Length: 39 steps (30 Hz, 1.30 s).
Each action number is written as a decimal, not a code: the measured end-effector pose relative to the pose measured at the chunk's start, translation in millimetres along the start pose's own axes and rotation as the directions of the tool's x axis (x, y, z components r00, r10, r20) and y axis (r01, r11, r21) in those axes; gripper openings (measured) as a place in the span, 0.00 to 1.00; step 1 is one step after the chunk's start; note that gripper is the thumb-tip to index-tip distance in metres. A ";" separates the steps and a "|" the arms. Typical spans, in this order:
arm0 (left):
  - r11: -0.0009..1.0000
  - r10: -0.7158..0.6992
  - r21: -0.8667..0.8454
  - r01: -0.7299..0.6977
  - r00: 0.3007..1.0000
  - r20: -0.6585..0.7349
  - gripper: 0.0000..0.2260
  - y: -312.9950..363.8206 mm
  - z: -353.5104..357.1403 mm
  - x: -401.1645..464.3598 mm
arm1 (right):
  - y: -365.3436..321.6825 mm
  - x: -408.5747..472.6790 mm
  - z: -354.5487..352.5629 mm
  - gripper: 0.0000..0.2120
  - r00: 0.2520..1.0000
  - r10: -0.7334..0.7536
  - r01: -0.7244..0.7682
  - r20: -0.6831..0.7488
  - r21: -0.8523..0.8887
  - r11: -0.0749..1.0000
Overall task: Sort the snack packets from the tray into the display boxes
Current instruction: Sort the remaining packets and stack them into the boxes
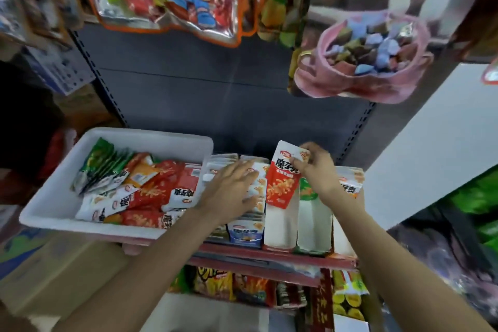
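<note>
Pinching 1 red packet by its top corner, the right hand holds it over a near-empty display box; lower it upright. Left hand, fingers spread, presses the neighbouring packets, probably steadying them; the tray is well stocked

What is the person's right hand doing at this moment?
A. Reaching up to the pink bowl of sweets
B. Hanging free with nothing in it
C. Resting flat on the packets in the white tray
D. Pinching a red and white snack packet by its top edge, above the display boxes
D: the right hand pinches the top corner of the red and white snack packet, holding it upright over the white display boxes.
</note>
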<state>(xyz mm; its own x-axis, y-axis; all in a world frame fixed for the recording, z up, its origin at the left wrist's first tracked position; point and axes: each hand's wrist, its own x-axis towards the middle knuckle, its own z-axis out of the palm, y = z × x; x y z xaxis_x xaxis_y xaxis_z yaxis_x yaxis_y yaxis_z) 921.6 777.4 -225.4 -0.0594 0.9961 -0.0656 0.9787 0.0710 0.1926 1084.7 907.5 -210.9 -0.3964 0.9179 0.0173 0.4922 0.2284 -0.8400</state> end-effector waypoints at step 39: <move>0.981 -0.031 -0.194 -0.024 0.961 -0.276 0.20 -33.5 -7.0 -12.5 | -40.3 1.8 38.7 0.16 0.929 -0.312 0.366 0.199 -0.382 0.849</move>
<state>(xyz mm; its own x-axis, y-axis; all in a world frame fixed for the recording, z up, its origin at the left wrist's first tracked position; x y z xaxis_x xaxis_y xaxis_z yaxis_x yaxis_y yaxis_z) 888.1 762.9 -224.2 -0.1415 0.9694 0.2008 0.9230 0.0558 0.3808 1034.2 887.4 -198.1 -0.6759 0.7172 0.1698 0.5684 0.6539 -0.4994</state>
